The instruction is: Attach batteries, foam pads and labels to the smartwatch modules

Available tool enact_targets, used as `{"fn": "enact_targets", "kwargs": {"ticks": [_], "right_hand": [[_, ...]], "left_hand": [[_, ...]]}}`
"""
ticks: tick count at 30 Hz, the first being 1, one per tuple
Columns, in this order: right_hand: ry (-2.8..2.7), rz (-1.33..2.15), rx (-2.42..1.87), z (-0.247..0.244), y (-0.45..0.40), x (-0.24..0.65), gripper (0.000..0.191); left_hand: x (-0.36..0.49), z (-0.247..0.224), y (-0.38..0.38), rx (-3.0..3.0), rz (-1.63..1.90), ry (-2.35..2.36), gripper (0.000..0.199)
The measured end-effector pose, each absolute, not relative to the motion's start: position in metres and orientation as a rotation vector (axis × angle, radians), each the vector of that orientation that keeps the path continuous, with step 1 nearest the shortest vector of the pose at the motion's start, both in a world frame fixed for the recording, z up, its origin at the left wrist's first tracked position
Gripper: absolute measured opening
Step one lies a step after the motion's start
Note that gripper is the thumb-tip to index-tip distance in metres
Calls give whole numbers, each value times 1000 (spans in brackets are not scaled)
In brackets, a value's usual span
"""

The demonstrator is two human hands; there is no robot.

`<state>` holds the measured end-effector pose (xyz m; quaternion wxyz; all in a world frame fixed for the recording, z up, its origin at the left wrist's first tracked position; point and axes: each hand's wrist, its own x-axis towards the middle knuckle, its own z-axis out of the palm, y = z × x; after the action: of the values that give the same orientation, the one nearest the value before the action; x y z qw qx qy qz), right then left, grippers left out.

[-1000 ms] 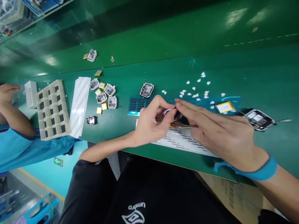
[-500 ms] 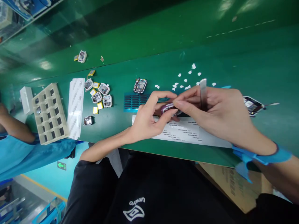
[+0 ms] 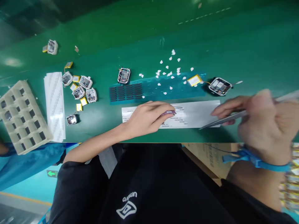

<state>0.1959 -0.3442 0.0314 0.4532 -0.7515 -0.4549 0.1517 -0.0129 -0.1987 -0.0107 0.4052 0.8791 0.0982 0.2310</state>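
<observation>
Left hand (image 3: pixel 146 119) pinches a small purple part (image 3: pixel 169 113) just above the printed sheet (image 3: pixel 196 113) on the tabletop (image 3: pixel 257 62). Right hand (image 3: pixel 263 124), blurred, grips tweezers (image 3: pixel 224 119) at the part's 3 o'clock. Hands apart. Judged: tweezer work on the part; tips not yet on it.

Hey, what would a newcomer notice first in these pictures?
The eye goes first to the blurred right hand at the right, holding metal tweezers over a white printed sheet, while the left hand pinches a small purple piece on that sheet. Beyond them, white flecks scatter across the green workbench, and a cluster of small circuit modules sits further left.
</observation>
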Motion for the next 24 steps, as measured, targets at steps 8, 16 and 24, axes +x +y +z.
{"fn": "enact_targets", "kwargs": {"ticks": [8, 16, 24], "right_hand": [[-964, 482, -1776, 5, -384, 189, 26], [-1066, 630, -1696, 9, -383, 196, 21], [-1004, 465, -1396, 2, -364, 208, 35]], "left_hand": [[-14, -7, -198, 2262, 621, 262, 16], [-14, -4, -197, 2257, 614, 261, 14], [-12, -9, -197, 2231, 828, 206, 14]]}}
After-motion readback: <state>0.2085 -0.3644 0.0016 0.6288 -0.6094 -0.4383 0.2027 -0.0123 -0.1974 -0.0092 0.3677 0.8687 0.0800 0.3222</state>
